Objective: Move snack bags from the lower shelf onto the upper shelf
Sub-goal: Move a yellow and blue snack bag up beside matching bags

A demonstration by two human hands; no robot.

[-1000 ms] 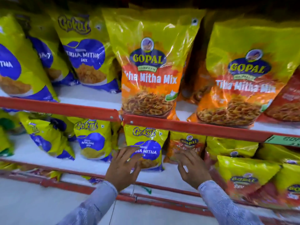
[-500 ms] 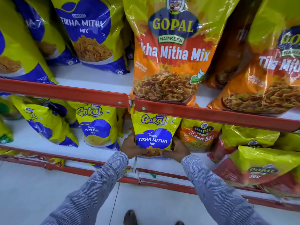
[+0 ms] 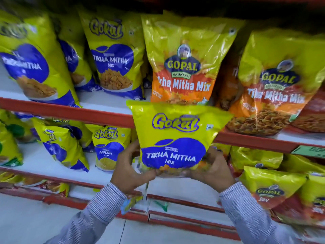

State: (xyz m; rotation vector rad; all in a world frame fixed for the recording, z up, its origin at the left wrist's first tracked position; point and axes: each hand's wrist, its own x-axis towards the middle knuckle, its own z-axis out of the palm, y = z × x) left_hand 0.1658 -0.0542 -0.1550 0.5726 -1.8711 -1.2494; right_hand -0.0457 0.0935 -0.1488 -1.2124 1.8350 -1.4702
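A yellow and blue Gokul Tikha Mitha Mix bag point(image 3: 174, 138) is held upright in front of the shelves, its top overlapping the red edge of the upper shelf point(image 3: 70, 111). My left hand point(image 3: 129, 170) grips its lower left corner and my right hand point(image 3: 212, 170) grips its lower right corner. Behind the bag's top stands an orange Gopal Tikha Mitha Mix bag point(image 3: 184, 67) on the upper shelf. The lower shelf point(image 3: 40, 161) shows white behind my hands.
Larger Gokul bags point(image 3: 112, 59) fill the upper shelf's left, another Gopal bag point(image 3: 274, 85) its right. On the lower shelf stand a Gokul Nylon Sev bag point(image 3: 108, 148) at left and Gopal Sev bags point(image 3: 270, 189) at right. A green price tag point(image 3: 309, 150) hangs on the upper rail.
Both hands closed on the Gokul bag on the lower shelf and have lifted it up and out, so its top now reaches the upper shelf's edge.
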